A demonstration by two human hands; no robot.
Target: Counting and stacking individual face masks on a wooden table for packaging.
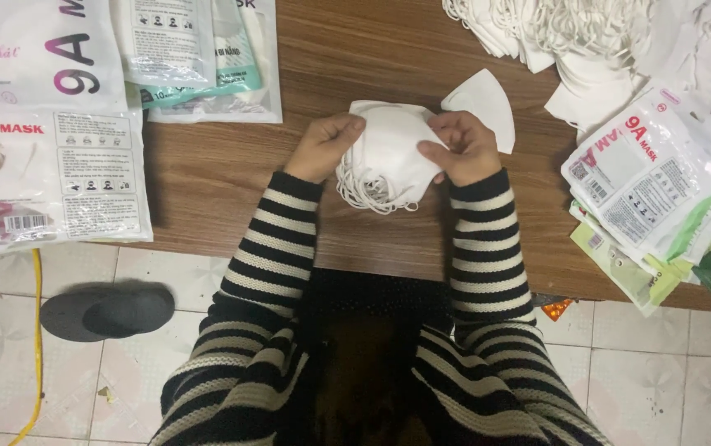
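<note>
Where wood shows, soft white mask stack (388, 153) between hands.

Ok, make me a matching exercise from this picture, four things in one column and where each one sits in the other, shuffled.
Things:
1. stack of white masks
2. dark slipper
3. yellow cord
4. pile of loose masks

Places:
A. far right end of the wooden table
B. between left hand and right hand
C. floor, along the left edge
D. floor tiles, below the table's left side

Pairs: 1-B, 2-D, 3-C, 4-A
</note>
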